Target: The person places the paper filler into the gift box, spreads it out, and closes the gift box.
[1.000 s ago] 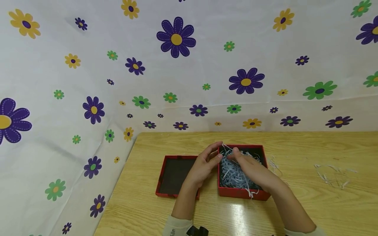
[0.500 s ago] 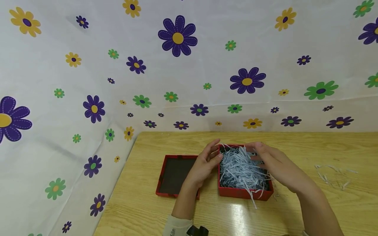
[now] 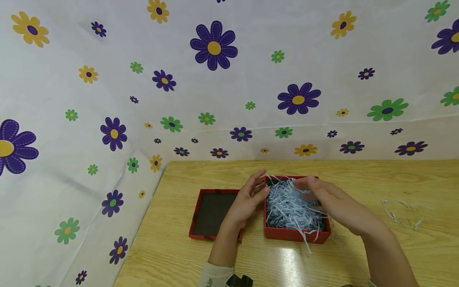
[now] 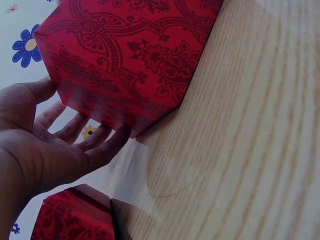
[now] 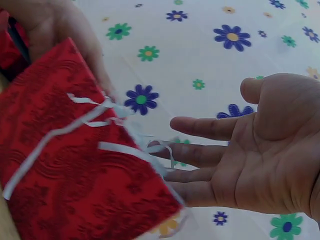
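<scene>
In the head view a red patterned box (image 3: 297, 235) stands on the table, filled with pale blue shredded paper (image 3: 290, 207). Several strands hang over its front edge, and the right wrist view shows white strips (image 5: 55, 132) lying against the red wall. My left hand (image 3: 247, 203) rests at the box's left side; in the left wrist view its fingertips (image 4: 120, 137) are right at the red wall, fingers spread. Over the box's right part is my right hand (image 3: 333, 203), palm facing left, fingers (image 5: 200, 155) extended over the paper with nothing gripped.
A shallow red lid or tray with a dark inside (image 3: 215, 215) lies left of the box, partly behind the left forearm. Loose paper strips (image 3: 394, 215) are scattered on the table (image 3: 423, 255) at right. A flower-printed white sheet (image 3: 251, 87) covers the back and left.
My right hand has shifted from the middle of the paper to the box's right side. More of the paper shows, and a longer strand droops over the front. The left hand stays put.
</scene>
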Demonstrator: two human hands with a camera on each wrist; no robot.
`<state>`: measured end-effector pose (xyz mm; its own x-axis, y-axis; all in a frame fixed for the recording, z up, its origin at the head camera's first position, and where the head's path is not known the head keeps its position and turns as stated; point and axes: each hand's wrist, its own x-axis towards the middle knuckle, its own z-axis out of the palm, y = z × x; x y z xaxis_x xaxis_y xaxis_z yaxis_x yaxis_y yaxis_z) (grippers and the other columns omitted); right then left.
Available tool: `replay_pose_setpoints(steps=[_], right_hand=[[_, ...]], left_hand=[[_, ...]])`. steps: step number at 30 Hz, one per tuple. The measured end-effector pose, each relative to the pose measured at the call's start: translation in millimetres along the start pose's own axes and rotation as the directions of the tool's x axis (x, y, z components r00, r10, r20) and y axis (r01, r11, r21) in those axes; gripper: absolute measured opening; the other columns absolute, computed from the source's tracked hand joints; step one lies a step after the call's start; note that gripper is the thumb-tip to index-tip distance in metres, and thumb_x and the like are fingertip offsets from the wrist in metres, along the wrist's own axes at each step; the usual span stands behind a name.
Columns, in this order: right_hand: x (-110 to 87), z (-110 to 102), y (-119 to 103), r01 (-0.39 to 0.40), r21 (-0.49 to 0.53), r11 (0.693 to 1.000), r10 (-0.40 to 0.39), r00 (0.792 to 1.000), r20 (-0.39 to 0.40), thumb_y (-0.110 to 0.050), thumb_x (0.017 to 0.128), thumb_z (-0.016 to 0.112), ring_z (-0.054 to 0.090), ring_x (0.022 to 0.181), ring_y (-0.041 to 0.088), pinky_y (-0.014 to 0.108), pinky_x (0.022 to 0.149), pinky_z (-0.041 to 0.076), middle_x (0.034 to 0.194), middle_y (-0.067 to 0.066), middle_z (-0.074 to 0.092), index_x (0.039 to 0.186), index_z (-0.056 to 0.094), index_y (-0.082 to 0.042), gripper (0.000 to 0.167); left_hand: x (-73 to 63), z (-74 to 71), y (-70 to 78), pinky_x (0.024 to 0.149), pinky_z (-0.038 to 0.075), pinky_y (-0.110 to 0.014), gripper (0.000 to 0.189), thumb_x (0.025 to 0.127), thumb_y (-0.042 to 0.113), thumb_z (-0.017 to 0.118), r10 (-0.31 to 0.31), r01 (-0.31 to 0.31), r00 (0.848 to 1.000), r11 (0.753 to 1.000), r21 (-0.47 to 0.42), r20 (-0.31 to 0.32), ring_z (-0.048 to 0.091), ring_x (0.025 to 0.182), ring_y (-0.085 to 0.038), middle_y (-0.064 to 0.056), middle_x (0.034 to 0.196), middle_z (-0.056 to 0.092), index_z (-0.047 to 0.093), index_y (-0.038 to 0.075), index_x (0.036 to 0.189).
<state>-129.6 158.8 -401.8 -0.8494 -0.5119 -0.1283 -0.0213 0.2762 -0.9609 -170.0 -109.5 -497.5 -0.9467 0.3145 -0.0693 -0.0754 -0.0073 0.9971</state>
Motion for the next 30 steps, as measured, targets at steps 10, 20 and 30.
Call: replay_pose_setpoints(steps=[10,20,30], right_hand=[[30.6,38.5,18.3,-0.083,0.064,0.994,0.078,0.993,0.089,-0.054,0.115,0.019,0.049,0.141,0.05,0.067,0.115,0.039,0.156,0.024,0.05,0.151,0.052,0.001,0.074],[35.6,43.2,21.4,-0.122,0.096,0.988,0.108,0.985,0.136,-0.056,0.114,0.018,0.046,0.143,0.05,0.069,0.115,0.038,0.158,0.025,0.048,0.153,0.05,0.001,0.075],[13.9,10.6,6.9,-0.072,0.06,0.996,0.068,0.995,0.067,-0.052,0.115,0.018,0.047,0.141,0.055,0.065,0.104,0.052,0.159,0.026,0.045,0.157,0.045,-0.003,0.07]], left_hand=[[-0.9,-0.1,-0.2,0.121,0.04,-0.051,0.055,0.107,0.02,0.065,-0.007,0.007,1.0,1.0,0.0,-0.009,0.041,0.151,-0.03,-0.004,0.161,0.046,0.048,0.033,0.158],[-0.4,-0.6,-1.0,0.122,0.038,-0.052,0.053,0.108,0.021,0.064,-0.003,0.003,1.0,1.0,-0.006,-0.014,0.041,0.151,-0.031,-0.005,0.161,0.046,0.05,0.03,0.158],[-0.6,-0.3,-1.8,0.118,0.044,-0.049,0.053,0.108,0.02,0.064,0.009,-0.009,1.0,1.0,0.002,0.001,0.042,0.151,-0.031,-0.002,0.162,0.045,0.049,0.023,0.159]])
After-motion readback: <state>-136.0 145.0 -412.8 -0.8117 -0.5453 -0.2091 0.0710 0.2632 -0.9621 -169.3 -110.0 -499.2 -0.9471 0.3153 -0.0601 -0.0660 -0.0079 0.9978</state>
